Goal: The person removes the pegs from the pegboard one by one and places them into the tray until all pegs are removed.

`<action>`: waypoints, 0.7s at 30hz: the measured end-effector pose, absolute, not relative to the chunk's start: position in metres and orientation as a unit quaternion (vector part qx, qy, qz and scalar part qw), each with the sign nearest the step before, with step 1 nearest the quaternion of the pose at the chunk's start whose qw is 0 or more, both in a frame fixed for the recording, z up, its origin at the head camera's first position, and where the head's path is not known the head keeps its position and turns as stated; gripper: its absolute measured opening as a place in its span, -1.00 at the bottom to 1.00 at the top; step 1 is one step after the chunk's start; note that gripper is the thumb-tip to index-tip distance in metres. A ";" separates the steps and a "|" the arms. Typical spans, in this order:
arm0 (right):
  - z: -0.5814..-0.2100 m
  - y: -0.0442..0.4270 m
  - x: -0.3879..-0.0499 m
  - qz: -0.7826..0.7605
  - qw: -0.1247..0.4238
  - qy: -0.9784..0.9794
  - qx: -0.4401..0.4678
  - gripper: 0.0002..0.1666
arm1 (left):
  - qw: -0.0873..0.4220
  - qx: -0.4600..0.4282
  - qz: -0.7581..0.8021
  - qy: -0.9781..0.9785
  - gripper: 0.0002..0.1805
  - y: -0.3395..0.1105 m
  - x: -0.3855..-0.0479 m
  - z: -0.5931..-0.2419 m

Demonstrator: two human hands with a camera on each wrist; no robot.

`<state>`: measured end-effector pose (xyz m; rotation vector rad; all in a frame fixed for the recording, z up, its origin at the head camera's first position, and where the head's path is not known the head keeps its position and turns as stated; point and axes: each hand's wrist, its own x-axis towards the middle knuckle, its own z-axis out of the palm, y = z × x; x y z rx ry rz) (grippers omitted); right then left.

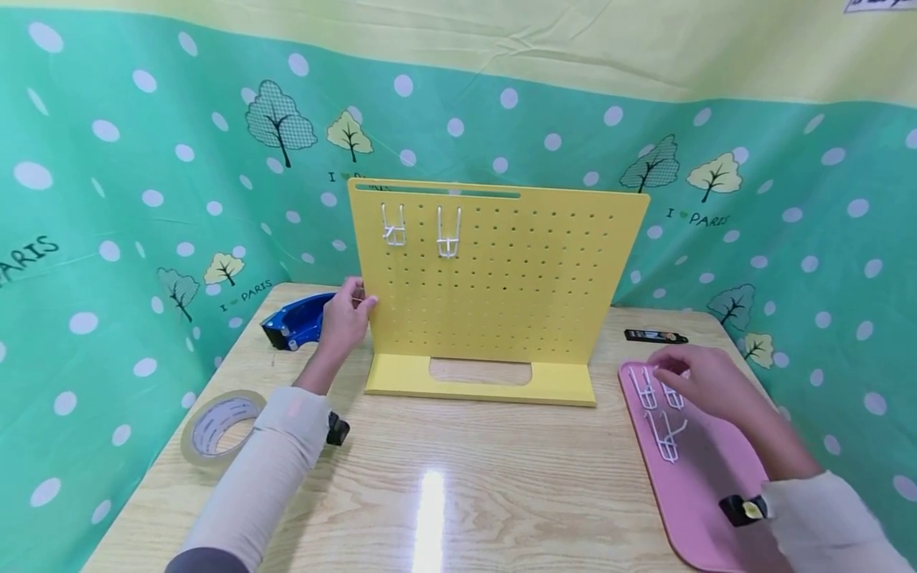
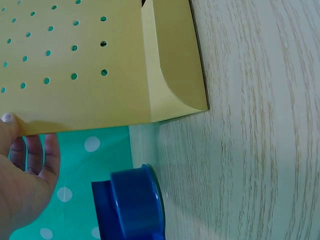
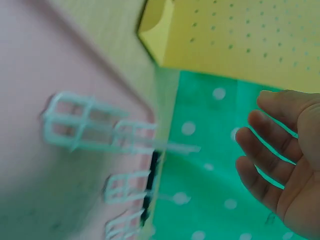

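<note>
A yellow pegboard (image 1: 494,270) stands upright on the table, with two white wire hooks, one (image 1: 393,226) near the upper left corner and another (image 1: 448,233) right of it. My left hand (image 1: 347,314) grips the board's left edge, thumb in front and fingers behind, as the left wrist view shows. Over the far end of a pink tray (image 1: 705,477) hovers my right hand (image 1: 705,382); its fingers are loosely bent and hold nothing in the right wrist view. Several white wire hooks (image 3: 70,122) lie in the tray below it, partly hidden by the hand in the head view.
Behind the left forearm sits a blue tape dispenser (image 1: 297,322). A roll of clear tape (image 1: 204,434) lies at the table's left. Beyond the tray is a small black packet (image 1: 653,336). A green patterned curtain (image 1: 501,135) hangs behind and beside the table.
</note>
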<state>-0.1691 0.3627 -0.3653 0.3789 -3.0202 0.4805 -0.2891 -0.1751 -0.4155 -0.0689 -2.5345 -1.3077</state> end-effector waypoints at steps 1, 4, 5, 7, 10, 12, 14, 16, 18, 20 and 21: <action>-0.363 0.358 -0.171 0.159 0.030 -0.979 0.125 -0.78 | 0.144 -0.023 -0.454 -0.879 -0.72 -0.175 -0.289 -0.415; -0.356 0.344 -0.176 0.166 0.032 -0.977 0.131 -0.77 | 0.145 -0.020 -0.452 -0.880 -0.72 -0.175 -0.289 -0.415; -0.355 0.340 -0.178 0.168 0.032 -0.976 0.132 -0.76 | 0.146 -0.021 -0.452 -0.880 -0.72 -0.175 -0.289 -0.416; -0.351 0.333 -0.181 0.173 0.033 -0.975 0.137 -0.75 | 0.145 -0.021 -0.454 -0.879 -0.72 -0.175 -0.289 -0.415; -0.346 0.323 -0.185 0.177 0.032 -0.972 0.148 -0.74 | 0.144 -0.022 -0.455 -0.878 -0.72 -0.174 -0.289 -0.415; -0.341 0.315 -0.188 0.181 0.029 -0.971 0.154 -0.74 | 0.142 -0.021 -0.457 -0.878 -0.72 -0.174 -0.290 -0.415; -0.337 0.308 -0.191 0.184 0.027 -0.970 0.158 -0.76 | 0.143 -0.022 -0.457 -0.877 -0.72 -0.174 -0.290 -0.414; -0.333 0.300 -0.194 0.185 0.028 -0.969 0.160 -0.78 | 0.143 -0.023 -0.455 -0.878 -0.72 -0.174 -0.289 -0.414; -0.330 0.293 -0.197 0.184 0.036 -0.968 0.164 -0.78 | 0.144 -0.023 -0.454 -0.879 -0.71 -0.175 -0.289 -0.414; -0.326 0.285 -0.200 0.183 0.050 -0.967 0.172 -0.79 | 0.143 -0.022 -0.453 -0.880 -0.71 -0.175 -0.289 -0.414; -0.325 0.281 -0.202 0.184 0.057 -0.965 0.177 -0.78 | 0.143 -0.022 -0.451 -0.881 -0.70 -0.175 -0.289 -0.415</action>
